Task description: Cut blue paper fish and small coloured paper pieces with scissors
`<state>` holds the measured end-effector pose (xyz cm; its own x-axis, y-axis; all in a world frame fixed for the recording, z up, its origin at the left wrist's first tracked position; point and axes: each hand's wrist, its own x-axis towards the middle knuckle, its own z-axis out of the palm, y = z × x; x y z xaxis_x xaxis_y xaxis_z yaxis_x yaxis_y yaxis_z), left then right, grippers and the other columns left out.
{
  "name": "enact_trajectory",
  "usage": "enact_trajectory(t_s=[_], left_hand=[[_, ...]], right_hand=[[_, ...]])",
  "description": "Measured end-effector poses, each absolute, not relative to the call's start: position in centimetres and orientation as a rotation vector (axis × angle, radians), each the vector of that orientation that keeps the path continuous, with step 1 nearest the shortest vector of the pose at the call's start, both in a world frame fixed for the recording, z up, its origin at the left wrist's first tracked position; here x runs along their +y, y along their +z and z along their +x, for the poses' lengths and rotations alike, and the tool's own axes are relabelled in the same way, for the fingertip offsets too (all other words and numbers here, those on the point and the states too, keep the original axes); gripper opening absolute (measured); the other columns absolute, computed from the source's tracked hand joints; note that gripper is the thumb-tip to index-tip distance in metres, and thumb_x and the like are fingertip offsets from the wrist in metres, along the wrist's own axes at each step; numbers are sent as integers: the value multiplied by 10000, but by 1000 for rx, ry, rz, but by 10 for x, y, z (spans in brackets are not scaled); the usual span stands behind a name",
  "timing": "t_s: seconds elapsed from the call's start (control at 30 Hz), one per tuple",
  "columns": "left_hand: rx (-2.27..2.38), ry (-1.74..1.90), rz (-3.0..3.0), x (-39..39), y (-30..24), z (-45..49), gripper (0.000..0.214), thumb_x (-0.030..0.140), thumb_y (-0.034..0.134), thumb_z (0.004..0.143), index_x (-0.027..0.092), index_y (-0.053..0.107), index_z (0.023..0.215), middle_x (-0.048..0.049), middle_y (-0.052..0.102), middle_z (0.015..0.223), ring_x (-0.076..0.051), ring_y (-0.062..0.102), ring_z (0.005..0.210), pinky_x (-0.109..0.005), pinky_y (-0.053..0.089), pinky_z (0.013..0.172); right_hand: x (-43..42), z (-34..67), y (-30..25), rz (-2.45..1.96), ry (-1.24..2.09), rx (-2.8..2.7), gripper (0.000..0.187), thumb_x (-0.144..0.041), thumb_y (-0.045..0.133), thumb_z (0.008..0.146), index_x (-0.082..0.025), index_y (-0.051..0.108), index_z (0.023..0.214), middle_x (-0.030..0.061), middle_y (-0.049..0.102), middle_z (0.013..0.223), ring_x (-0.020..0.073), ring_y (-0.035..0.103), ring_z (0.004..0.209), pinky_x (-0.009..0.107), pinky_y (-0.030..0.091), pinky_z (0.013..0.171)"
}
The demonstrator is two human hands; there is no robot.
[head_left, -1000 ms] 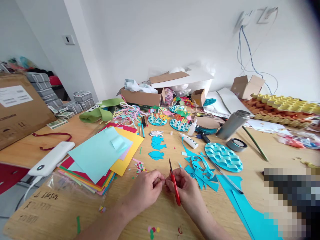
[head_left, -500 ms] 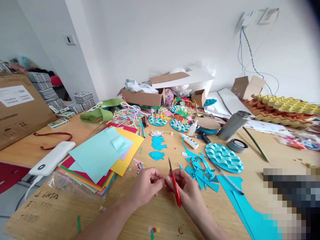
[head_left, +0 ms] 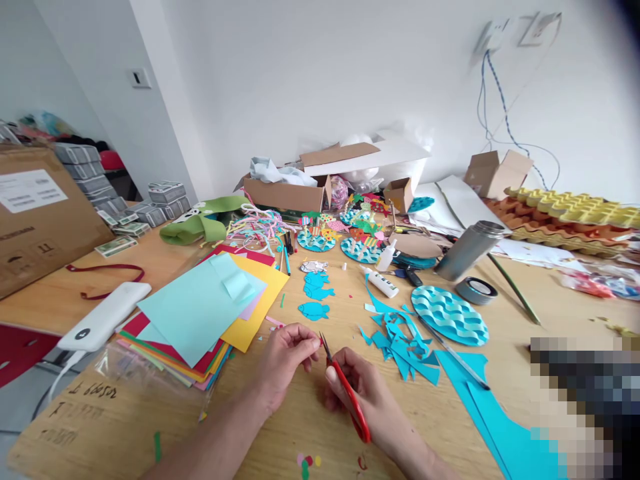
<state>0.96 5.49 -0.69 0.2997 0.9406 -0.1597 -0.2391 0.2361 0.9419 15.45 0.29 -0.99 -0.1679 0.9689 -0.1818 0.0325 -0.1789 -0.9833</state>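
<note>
My right hand point(head_left: 367, 390) is closed around a pair of red-handled scissors point(head_left: 353, 400). Their blades point up and to the left, slightly parted at the tips, close to the fingertips of my left hand point(head_left: 290, 357). Thumb and forefinger of that hand are pinched together; a tiny reddish bit shows at their tips, too small to name. Just beyond my hands lies a blue paper fish point(head_left: 313, 311) with drawn outlines, and more blue fish point(head_left: 317, 286) overlap behind it. To the right is a heap of blue paper scraps point(head_left: 403, 343).
Coloured paper sheets point(head_left: 200, 307) are stacked at left, near a white power bank point(head_left: 105, 317). On the right are a wavy blue disc point(head_left: 449, 315), a roll of tape point(head_left: 476, 291), a metal flask point(head_left: 470, 250) and a blue sheet point(head_left: 500, 427). A glue bottle point(head_left: 383, 283) lies mid-table.
My right hand has turned the scissors, bringing their blades left to my left fingertips and the handles lower right. My left hand has shifted slightly up and left, uncoupling from the right fingers.
</note>
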Motion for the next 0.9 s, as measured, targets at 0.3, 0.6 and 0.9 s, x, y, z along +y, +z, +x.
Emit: enact_trajectory(t_s=[0.3, 0.6, 0.9], left_hand=[[959, 999, 1000, 55, -4, 10, 173, 297, 691, 640, 138, 624, 627, -21, 627, 567, -127, 553, 553, -230, 437, 521], [960, 982, 974, 53, -5, 12, 171, 297, 691, 638, 138, 629, 631, -15, 620, 554, -123, 545, 542, -226, 428, 507], [957, 971, 942, 54, -3, 13, 183, 306, 696, 624, 141, 618, 614, -9, 608, 536, -116, 527, 527, -231, 424, 516]], right_hand=[[2, 153, -11, -1327, 1512, -1209, 493, -629, 676, 719, -200, 434, 719, -55, 547, 497, 100, 531, 418, 194, 363, 422], [2, 152, -16, -1316, 1505, -1184, 504, -631, 693, 703, -199, 434, 708, -61, 543, 492, 96, 541, 397, 184, 388, 395], [2, 151, -29, -1313, 1437, -1204, 485, -628, 670, 733, -195, 453, 709, -61, 541, 462, 91, 518, 348, 170, 371, 351]])
